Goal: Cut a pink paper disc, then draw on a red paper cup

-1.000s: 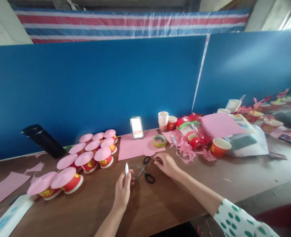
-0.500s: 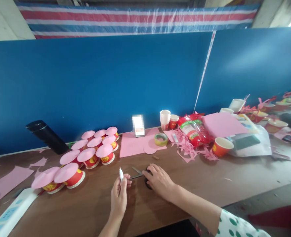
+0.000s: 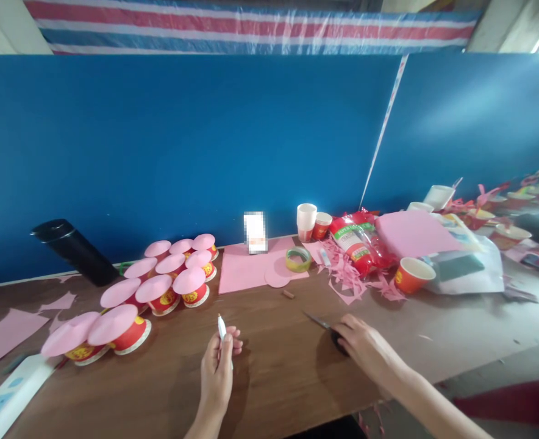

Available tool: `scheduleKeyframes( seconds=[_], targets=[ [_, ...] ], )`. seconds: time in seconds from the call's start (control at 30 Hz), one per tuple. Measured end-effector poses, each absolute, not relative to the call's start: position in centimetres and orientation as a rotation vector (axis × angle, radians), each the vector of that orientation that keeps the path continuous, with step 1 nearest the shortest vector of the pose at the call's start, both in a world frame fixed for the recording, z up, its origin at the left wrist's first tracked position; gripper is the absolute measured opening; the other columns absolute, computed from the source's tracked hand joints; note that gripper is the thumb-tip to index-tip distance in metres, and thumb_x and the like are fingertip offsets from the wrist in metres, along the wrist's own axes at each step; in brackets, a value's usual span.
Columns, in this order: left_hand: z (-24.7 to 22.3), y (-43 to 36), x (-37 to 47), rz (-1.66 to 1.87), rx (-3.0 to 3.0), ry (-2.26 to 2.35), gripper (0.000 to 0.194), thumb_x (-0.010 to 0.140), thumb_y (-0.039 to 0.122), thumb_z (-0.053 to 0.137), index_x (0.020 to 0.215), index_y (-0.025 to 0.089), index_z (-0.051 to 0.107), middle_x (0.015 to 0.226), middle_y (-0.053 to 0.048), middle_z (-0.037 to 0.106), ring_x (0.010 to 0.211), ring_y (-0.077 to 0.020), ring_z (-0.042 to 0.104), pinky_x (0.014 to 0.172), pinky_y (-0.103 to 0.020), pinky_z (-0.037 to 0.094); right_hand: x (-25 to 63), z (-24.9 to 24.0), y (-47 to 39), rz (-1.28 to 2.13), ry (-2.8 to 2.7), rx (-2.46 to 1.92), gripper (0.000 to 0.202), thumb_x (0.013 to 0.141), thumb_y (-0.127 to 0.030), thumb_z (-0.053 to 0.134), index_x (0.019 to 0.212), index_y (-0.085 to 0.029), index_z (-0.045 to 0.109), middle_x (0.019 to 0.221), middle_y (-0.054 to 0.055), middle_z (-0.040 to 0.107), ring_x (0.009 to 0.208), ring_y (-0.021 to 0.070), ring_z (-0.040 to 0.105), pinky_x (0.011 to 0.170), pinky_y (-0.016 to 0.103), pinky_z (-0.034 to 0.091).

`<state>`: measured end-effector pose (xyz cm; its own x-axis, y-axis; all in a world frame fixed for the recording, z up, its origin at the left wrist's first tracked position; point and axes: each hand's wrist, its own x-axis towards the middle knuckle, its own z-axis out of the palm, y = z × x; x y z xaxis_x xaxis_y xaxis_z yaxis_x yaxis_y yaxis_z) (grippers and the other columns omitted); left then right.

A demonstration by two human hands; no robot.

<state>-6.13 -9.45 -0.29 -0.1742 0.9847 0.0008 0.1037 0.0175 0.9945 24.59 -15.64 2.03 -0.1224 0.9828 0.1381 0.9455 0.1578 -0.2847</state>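
Observation:
My left hand (image 3: 218, 372) is closed around a slim white pen-like tool (image 3: 222, 326), its tip pointing up and away from me. Over the table to the right, my right hand (image 3: 363, 344) has its fingers on the black handles of a pair of scissors (image 3: 317, 319). The blades lie close together and point left. A small brown piece (image 3: 288, 294) rests on the table just beyond the blades. Left of my left hand stand several upturned red cups (image 3: 191, 294) topped with shallow pink paper cones (image 3: 154, 288).
Pink sheets (image 3: 239, 274), a pink disc (image 3: 277, 277) and a tape roll (image 3: 297, 259) lie ahead. White cups (image 3: 306, 221), a red packet (image 3: 358, 244) and an orange cup (image 3: 414, 275) stand right. A black flask (image 3: 75, 250) and power strip (image 3: 11, 393) are left.
My right hand has moved right with the scissors, and the blades, spread before, are now closed together. My left hand keeps hold of the white tool in about the same place.

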Motion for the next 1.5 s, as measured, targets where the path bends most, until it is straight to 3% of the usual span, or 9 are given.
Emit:
scheduleKeyframes(
  seconds=[0.17, 0.37, 0.73, 1.2, 1.5],
  targets=[
    [-0.6, -9.4, -6.2, 1.247, 1.200, 1.443, 0.046, 0.074, 0.052, 0.052, 0.097, 0.013, 0.059, 0.090, -0.011, 0.066, 0.070, -0.0208, 0.063, 0.061, -0.032, 0.051, 28.7, 1.9, -14.4, 0.054, -1.996, -2.018, 0.024, 0.080, -0.013, 0.044, 0.096, -0.020, 0.060, 0.095, 0.009, 0.057, 0.082, 0.0203, 0.057, 0.073, 0.030, 0.045],
    [-1.1, -9.2, -6.3, 1.269, 1.224, 1.399, 0.045, 0.073, 0.051, 0.054, 0.096, 0.012, 0.059, 0.090, -0.012, 0.066, 0.071, -0.0200, 0.063, 0.068, -0.034, 0.051, 26.6, 3.4, -12.7, -0.105, -2.049, -1.999, 0.025, 0.076, -0.016, 0.053, 0.099, -0.023, 0.061, 0.108, 0.010, 0.056, 0.095, 0.0249, 0.052, 0.077, 0.035, 0.043],
    [-0.9, -9.1, -6.5, 1.189, 1.232, 1.433, 0.050, 0.069, 0.055, 0.056, 0.097, 0.013, 0.061, 0.092, -0.011, 0.067, 0.074, -0.0207, 0.063, 0.068, -0.032, 0.051, 25.4, 4.2, -13.7, 0.214, -2.159, -1.921, 0.026, 0.076, -0.022, 0.058, 0.102, -0.022, 0.060, 0.103, 0.006, 0.059, 0.098, 0.0228, 0.049, 0.085, 0.033, 0.039],
    [-0.8, -9.2, -6.4, 1.193, 1.204, 1.443, 0.052, 0.066, 0.057, 0.058, 0.095, 0.013, 0.061, 0.091, -0.012, 0.067, 0.072, -0.0225, 0.063, 0.055, -0.028, 0.049, 26.6, 4.8, -13.8, 0.168, -2.168, -1.962, 0.027, 0.078, -0.023, 0.055, 0.105, -0.022, 0.058, 0.102, 0.007, 0.059, 0.100, 0.0242, 0.050, 0.081, 0.033, 0.040],
    [-1.0, -9.2, -6.4, 1.200, 1.178, 1.404, 0.052, 0.067, 0.055, 0.059, 0.096, 0.012, 0.060, 0.092, -0.012, 0.066, 0.073, -0.0202, 0.063, 0.066, -0.030, 0.051, 26.9, 4.9, -13.7, 0.118, -2.182, -1.981, 0.026, 0.077, -0.021, 0.053, 0.103, -0.022, 0.059, 0.102, 0.007, 0.060, 0.097, 0.0237, 0.052, 0.079, 0.033, 0.041]
  ],
)
